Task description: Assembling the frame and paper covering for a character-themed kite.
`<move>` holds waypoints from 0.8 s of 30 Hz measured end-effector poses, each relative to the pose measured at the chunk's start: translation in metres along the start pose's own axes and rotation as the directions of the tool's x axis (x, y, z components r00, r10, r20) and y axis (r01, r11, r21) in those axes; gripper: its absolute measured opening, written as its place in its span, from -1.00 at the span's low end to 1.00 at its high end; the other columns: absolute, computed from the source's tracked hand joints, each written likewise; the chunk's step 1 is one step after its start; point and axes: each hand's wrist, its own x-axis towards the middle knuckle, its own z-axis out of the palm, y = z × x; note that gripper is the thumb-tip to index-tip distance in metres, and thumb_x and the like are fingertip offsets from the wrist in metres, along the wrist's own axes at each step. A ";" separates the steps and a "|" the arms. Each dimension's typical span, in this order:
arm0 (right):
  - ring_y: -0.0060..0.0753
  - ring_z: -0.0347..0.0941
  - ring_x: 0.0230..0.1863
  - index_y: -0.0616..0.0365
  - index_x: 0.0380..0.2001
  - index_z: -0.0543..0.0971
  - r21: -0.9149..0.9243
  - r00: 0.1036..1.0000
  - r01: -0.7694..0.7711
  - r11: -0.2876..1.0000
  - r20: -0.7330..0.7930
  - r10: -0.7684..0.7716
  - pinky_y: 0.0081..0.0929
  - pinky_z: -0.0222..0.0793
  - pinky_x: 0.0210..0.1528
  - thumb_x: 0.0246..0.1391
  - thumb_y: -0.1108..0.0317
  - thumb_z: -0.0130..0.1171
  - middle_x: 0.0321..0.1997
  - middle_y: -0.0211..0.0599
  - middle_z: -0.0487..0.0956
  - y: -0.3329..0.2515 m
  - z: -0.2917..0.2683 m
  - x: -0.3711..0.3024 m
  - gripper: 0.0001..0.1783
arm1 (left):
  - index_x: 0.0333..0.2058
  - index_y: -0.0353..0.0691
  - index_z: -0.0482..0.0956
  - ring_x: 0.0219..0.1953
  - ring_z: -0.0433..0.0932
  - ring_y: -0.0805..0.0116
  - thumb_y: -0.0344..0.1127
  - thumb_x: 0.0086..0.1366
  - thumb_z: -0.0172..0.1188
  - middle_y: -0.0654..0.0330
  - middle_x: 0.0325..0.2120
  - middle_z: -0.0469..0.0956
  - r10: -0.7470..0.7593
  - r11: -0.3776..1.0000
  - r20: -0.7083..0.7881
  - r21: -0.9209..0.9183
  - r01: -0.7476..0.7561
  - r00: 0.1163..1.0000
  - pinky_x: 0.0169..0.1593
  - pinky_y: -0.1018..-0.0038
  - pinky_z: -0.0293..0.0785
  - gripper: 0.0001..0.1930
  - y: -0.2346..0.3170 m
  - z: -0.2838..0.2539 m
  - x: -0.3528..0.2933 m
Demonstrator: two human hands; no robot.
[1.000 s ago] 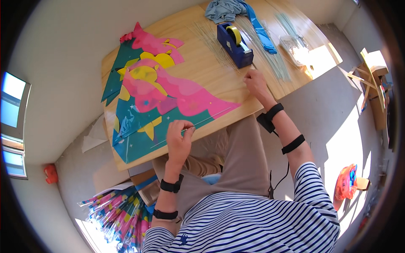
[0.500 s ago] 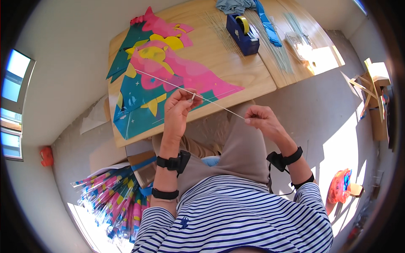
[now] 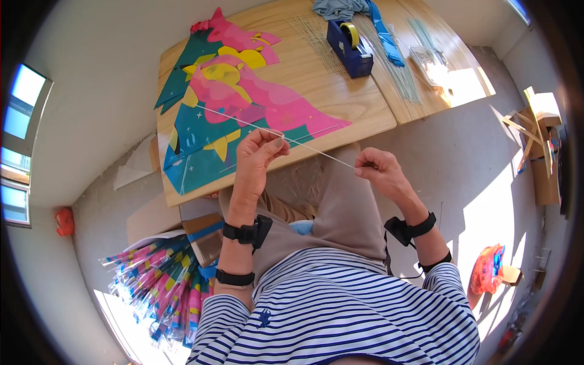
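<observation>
My left hand (image 3: pixel 258 149) is closed in a pinch around the middle of a thin white rod (image 3: pixel 320 152), above the near edge of the table. The thumb hides most of whatever is at that grip. My right hand (image 3: pixel 382 171), out past the table edge over my lap, pinches the rod's right end. From there the rod slants up and left across a flat sheet cut in pink, teal and yellow pieces (image 3: pixel 292 104), probably fabric or film. Whether its far end touches the sheet I cannot tell.
On the table (image 3: pixel 328 112) stand a dark blue tape dispenser (image 3: pixel 351 58), bundled thin rods (image 3: pixel 398 79), a blue cloth strip (image 3: pixel 384 36) and a clear plastic box (image 3: pixel 427 64). Colourful wrapped packets (image 3: pixel 161 286) lie low left, near a cardboard box (image 3: pixel 204 234). A red bag (image 3: pixel 485 271) sits right.
A small pale piece that stuck out at my left fingertips is now covered by the thumb and fingers. Both hands stay on the rod, almost in place.
</observation>
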 end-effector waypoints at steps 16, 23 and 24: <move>-0.55 0.40 -0.39 0.31 -0.39 0.53 -0.048 1.000 0.013 0.999 0.020 -0.012 -0.52 0.36 -0.32 0.04 0.57 0.22 -0.46 -0.35 0.49 -0.007 0.005 -0.005 -0.94 | -0.23 -0.25 0.56 -0.32 0.59 0.45 -0.51 0.32 0.18 0.24 -0.38 0.58 -0.036 0.999 -0.047 -0.013 0.035 0.998 -0.15 0.48 0.59 -0.93 -0.008 -0.018 0.000; -0.46 0.43 -0.42 0.34 -0.40 0.55 -0.105 0.998 0.060 0.993 0.030 -0.057 -0.47 0.38 -0.32 0.01 0.53 0.24 -0.51 -0.26 0.51 -0.021 0.005 -0.005 -0.91 | -0.23 -0.21 0.53 -0.32 0.57 0.46 -0.46 0.36 0.15 0.24 -0.39 0.57 -0.027 0.999 -0.070 -0.023 0.025 0.997 -0.14 0.48 0.58 -0.96 -0.009 -0.013 -0.004; -0.48 0.42 -0.42 0.33 -0.39 0.56 -0.099 0.998 0.061 0.993 0.034 -0.058 -0.47 0.38 -0.33 0.02 0.52 0.24 -0.51 -0.26 0.51 -0.023 0.007 -0.005 -0.90 | -0.24 -0.20 0.52 -0.33 0.57 0.46 -0.46 0.36 0.15 0.24 -0.39 0.57 -0.023 0.999 -0.064 -0.027 0.022 0.998 -0.14 0.48 0.58 -0.96 -0.008 -0.012 -0.005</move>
